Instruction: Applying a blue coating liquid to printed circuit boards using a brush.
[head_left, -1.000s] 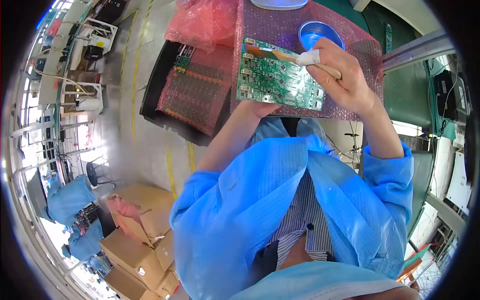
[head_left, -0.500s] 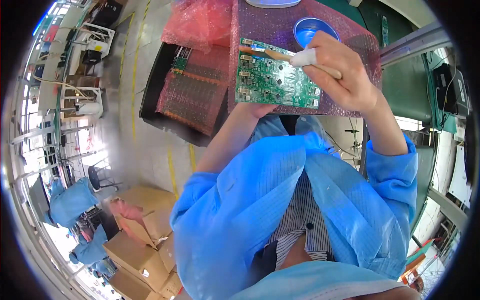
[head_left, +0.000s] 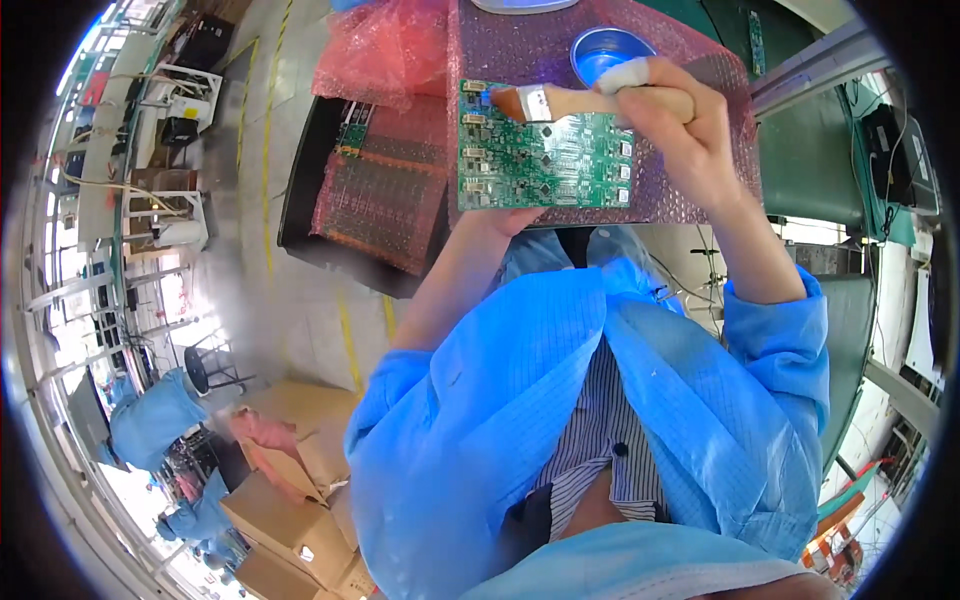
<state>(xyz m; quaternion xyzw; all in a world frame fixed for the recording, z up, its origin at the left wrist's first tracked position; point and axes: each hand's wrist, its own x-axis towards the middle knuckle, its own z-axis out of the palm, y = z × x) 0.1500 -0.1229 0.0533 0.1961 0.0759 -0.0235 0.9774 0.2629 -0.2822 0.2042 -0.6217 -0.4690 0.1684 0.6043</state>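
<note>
A green circuit board [head_left: 545, 165] with small chips and connectors is held nearly flat over the bubble-wrapped table. My left hand [head_left: 512, 220] supports it at the near edge; most of its fingers are hidden beneath the board. In my right hand [head_left: 692, 135] a wooden-handled flat brush [head_left: 572, 103] is gripped, its brown bristles over the board's far left corner. White covering wraps one right fingertip. Just beyond that hand sits a round blue-lit bowl [head_left: 582, 52]; what it contains cannot be made out.
Pink bubble wrap [head_left: 735, 150] covers the work table. To the left, a black tray [head_left: 300, 205] holds wrapped boards, with crumpled pink bubble wrap [head_left: 385, 50] behind. Cardboard boxes [head_left: 285, 520] stand lower left. A green bench [head_left: 815, 175] with cables lies right.
The brush has turned so that its broad face and pale band now show, and its bristles sit near the board's far left corner. The whole scene has shifted slightly left.
</note>
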